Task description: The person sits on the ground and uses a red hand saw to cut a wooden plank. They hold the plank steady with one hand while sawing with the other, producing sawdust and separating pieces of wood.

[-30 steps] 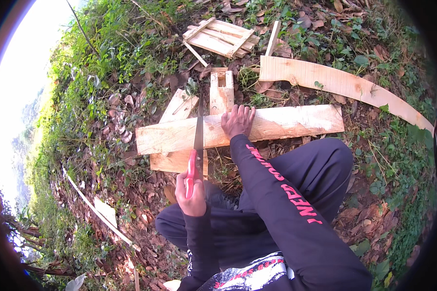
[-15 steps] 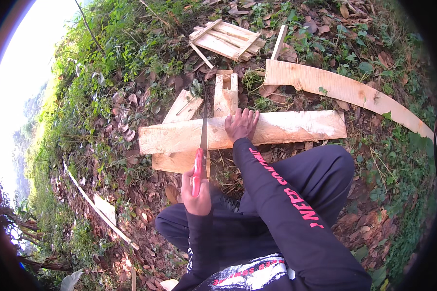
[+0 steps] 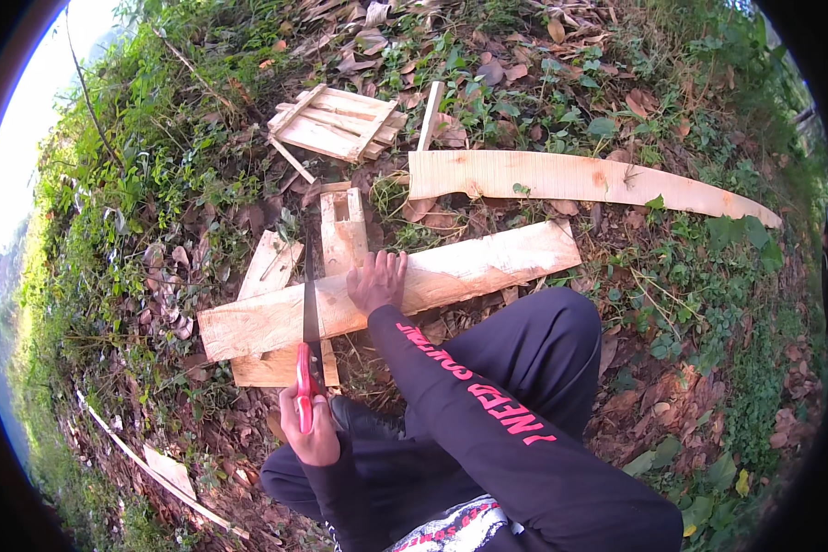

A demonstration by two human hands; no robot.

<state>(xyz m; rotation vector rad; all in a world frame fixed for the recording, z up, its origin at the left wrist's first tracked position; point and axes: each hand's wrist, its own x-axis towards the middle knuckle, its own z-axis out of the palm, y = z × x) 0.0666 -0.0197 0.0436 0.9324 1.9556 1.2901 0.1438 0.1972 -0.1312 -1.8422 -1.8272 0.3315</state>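
My left hand [image 3: 310, 425] is closed round the red handle of a hand saw [image 3: 310, 308]. The saw's blade lies across a long pale plank [image 3: 488, 265], left of the plank's middle. On top of the plank, to the right of the blade, my right hand [image 3: 378, 281] rests with its fingers spread and reaching to the far edge. Beneath the plank's left part lies another board [image 3: 269, 265], set at an angle. A wooden piece with a square notch [image 3: 343, 241] extends out from under the plank's far side.
Beyond the plank sits a small slatted wooden panel [image 3: 336, 126]. A long curved-looking board [image 3: 543, 175] and a short stick [image 3: 431, 115] lie at the far right. At the lower left is a thin strip [image 3: 156, 474] beside a wood scrap [image 3: 169, 470]. Leaves and plants cover the ground.
The whole view has turned and shifted, so everything appears farther left and the plank more slanted. Both hands keep their places on the saw and plank; any saw movement is slight.
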